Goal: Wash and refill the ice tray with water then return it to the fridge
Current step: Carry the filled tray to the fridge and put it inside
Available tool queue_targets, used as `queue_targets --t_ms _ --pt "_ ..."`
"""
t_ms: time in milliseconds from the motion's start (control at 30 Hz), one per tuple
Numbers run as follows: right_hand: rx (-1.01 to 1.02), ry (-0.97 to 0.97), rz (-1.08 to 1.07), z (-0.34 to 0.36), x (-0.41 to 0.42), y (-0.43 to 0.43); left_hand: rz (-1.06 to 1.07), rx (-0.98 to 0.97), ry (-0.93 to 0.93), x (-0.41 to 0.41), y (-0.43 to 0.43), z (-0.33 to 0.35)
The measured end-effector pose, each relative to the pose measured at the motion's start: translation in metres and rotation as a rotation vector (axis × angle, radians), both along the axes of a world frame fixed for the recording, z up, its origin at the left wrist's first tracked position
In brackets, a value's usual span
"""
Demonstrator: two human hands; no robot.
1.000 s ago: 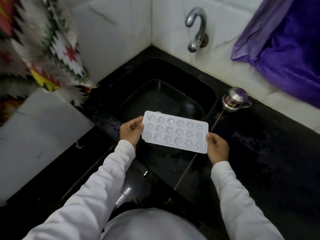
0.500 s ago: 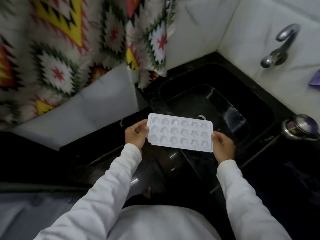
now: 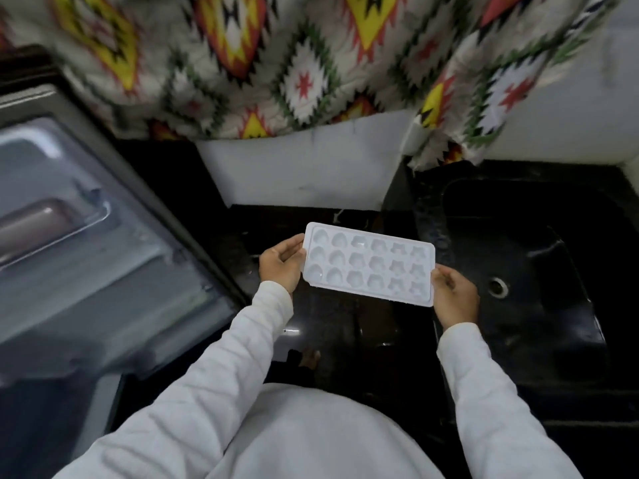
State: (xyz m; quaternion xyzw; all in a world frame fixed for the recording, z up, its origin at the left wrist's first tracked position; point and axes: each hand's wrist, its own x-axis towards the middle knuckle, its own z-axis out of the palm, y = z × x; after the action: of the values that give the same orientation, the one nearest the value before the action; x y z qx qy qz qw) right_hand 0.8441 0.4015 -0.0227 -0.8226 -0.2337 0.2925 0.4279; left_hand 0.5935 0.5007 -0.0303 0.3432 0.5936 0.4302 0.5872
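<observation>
Over the dark surface (image 3: 345,340), beside the sink (image 3: 518,305), the ice tray (image 3: 369,263) rides level, left hand (image 3: 281,264) and right hand (image 3: 453,295) each pinching one short end, likely so no water spills.

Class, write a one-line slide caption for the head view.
Both hands, left and right, hold a white ice tray level over the black counter.

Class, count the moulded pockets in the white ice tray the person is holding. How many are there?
18. They fill the ice tray in three rows of six, running between the left hand and the right hand. None appear hidden.
</observation>
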Motion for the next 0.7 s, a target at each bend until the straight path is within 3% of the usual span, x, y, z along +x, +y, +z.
queue_targets --t_ms 700 --pt "-0.027 0.104 0.751 -0.016 -0.173 0.019 0.753 -0.064 0.026 -0.182 -0.176 -0.015"
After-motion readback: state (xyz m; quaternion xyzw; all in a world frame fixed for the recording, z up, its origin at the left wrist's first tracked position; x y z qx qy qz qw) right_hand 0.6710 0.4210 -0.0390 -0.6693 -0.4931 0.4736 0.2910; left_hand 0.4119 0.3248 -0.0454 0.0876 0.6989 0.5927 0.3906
